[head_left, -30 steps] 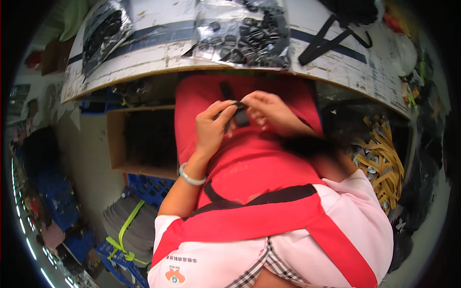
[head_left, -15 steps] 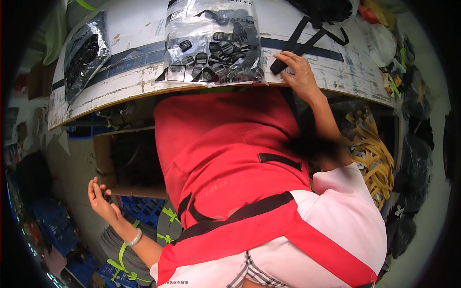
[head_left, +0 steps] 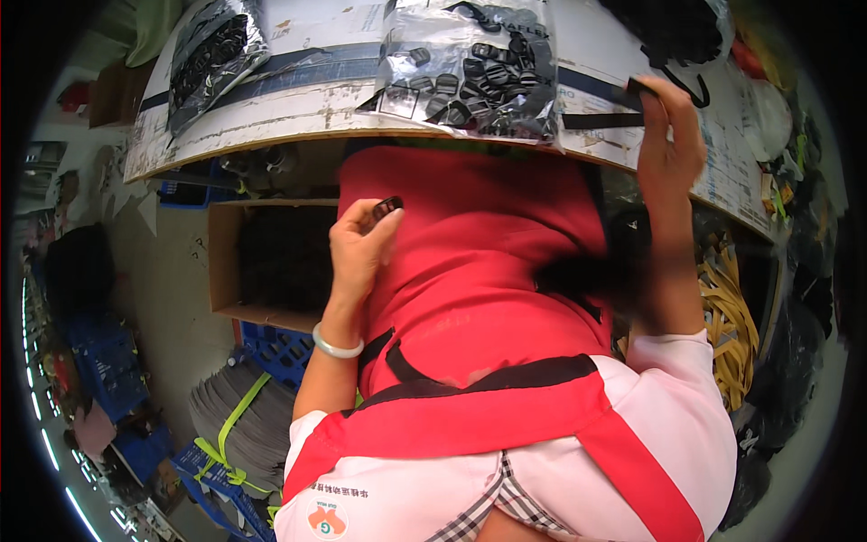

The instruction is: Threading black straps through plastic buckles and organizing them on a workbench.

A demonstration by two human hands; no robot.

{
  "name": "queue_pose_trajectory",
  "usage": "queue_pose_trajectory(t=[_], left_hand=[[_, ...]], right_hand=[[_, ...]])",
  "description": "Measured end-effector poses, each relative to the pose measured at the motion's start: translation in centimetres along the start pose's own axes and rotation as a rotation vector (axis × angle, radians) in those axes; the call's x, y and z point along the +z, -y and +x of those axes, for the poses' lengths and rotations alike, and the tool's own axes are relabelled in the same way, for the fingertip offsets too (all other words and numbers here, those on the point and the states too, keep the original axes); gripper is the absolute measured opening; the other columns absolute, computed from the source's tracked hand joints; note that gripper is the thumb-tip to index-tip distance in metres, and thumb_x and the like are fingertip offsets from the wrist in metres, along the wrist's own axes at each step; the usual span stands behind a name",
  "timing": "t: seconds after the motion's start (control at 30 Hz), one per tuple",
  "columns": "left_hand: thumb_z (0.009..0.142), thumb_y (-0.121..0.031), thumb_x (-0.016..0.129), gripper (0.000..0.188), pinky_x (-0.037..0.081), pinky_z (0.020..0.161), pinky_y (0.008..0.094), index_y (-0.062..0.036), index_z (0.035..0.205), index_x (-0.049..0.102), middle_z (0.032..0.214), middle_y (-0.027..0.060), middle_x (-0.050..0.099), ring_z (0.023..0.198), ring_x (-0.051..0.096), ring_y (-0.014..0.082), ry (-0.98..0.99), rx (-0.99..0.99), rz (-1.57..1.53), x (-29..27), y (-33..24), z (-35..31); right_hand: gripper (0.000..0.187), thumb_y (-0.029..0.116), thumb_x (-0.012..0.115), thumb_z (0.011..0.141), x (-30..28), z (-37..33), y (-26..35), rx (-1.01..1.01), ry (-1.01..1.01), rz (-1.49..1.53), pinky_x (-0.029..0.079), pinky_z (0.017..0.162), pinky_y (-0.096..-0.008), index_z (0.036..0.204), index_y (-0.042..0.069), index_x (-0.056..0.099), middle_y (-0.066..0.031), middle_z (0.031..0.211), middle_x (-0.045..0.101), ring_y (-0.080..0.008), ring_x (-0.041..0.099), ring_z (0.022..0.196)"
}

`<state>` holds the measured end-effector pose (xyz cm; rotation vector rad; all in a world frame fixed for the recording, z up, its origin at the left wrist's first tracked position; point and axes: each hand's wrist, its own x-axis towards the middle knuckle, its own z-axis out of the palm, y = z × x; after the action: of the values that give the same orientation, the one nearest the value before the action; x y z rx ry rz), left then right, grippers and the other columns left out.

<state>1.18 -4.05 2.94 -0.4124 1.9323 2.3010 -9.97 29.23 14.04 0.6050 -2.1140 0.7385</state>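
Over my red apron (head_left: pixel 470 262), my left hand (head_left: pixel 354 257) pinches a small black plastic buckle (head_left: pixel 388 207) between thumb and fingertips. My right hand (head_left: pixel 673 140) is raised at the table's right front, its fingers closed on the end of a black webbing strap (head_left: pixel 638 88). A straight piece of black webbing (head_left: pixel 601 120) lies on the tabletop beside that hand; whether it joins the held end I cannot tell. Left of it, a clear plastic bag (head_left: pixel 406 99) holds many black buckles (head_left: pixel 497 77).
The worn white table (head_left: pixel 307 117) spans the front. Another bag of black parts (head_left: pixel 212 63) lies at its left, a dark bundle (head_left: pixel 677 27) at its back right. Below are an open cardboard box (head_left: pixel 226 262), grey webbing coils (head_left: pixel 239 415), blue crates (head_left: pixel 271 348) and yellow straps (head_left: pixel 727 325).
My left hand has come up and right from the lower left to in front of the apron, bringing the buckle into sight. My right hand has lifted from the tabletop, holding the strap end.
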Motion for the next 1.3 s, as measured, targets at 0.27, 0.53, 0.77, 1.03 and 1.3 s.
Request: queue_pose_trajectory(t=[0.27,0.53,0.77,1.03,1.3], left_hand=[[0.094,-0.012,0.062,0.015,0.036,0.043,0.0191,0.0012,0.099,0.066,0.07,0.0025,0.062,0.05,0.051,0.0059,0.095,-0.038,-0.079,2.8,0.0,-0.2],[0.09,-0.002,0.062,0.008,0.055,0.053,0.0241,0.0022,0.091,0.056,0.084,0.0081,0.064,0.064,0.064,0.0129,0.112,-0.033,-0.267,2.3,1.2,-0.5],[0.09,-0.002,0.063,0.017,0.056,0.056,0.024,0.0053,0.105,0.061,0.091,0.008,0.066,0.072,0.066,0.0133,0.095,-0.001,-0.205,3.3,1.2,-0.5],[0.095,-0.009,0.06,0.019,0.048,0.048,0.0192,0.0032,0.108,0.065,0.083,0.0045,0.066,0.063,0.06,0.008,0.158,-0.076,-0.086,3.5,1.0,-0.8],[0.091,-0.002,0.061,0.018,0.044,0.051,0.0229,0.003,0.108,0.065,0.077,0.0049,0.061,0.06,0.056,0.0092,0.054,0.437,0.338,4.3,1.4,-0.7]], right_hand=[[0.017,0.014,0.061,0.094,5.6,-5.7,10.7,0.817,0.862,0.909,0.043,0.059,-0.0247,0.094,-0.003,0.063,-0.0011,0.069,0.057,-0.006,0.049,0.066],[0.023,0.018,0.057,0.095,8.3,-7.9,10.2,0.885,1.017,0.938,0.04,0.056,-0.0224,0.09,-0.003,0.064,0.0011,0.07,0.058,-0.0039,0.047,0.064],[0.023,0.021,0.058,0.094,8.8,-8.4,10.1,1.059,1.065,1.017,0.038,0.052,-0.0208,0.087,0.0,0.066,0.0014,0.07,0.06,-0.0034,0.049,0.061],[0.023,0.024,0.058,0.095,8.9,-8.3,9.9,1.285,0.961,1.135,0.039,0.052,-0.0198,0.087,0.004,0.065,0.0008,0.073,0.062,-0.0027,0.05,0.06],[0.022,0.026,0.056,0.097,8.8,-9.0,9.6,1.484,0.83,1.557,0.04,0.047,-0.0193,0.093,0.006,0.062,0.0013,0.068,0.058,-0.005,0.051,0.053]])
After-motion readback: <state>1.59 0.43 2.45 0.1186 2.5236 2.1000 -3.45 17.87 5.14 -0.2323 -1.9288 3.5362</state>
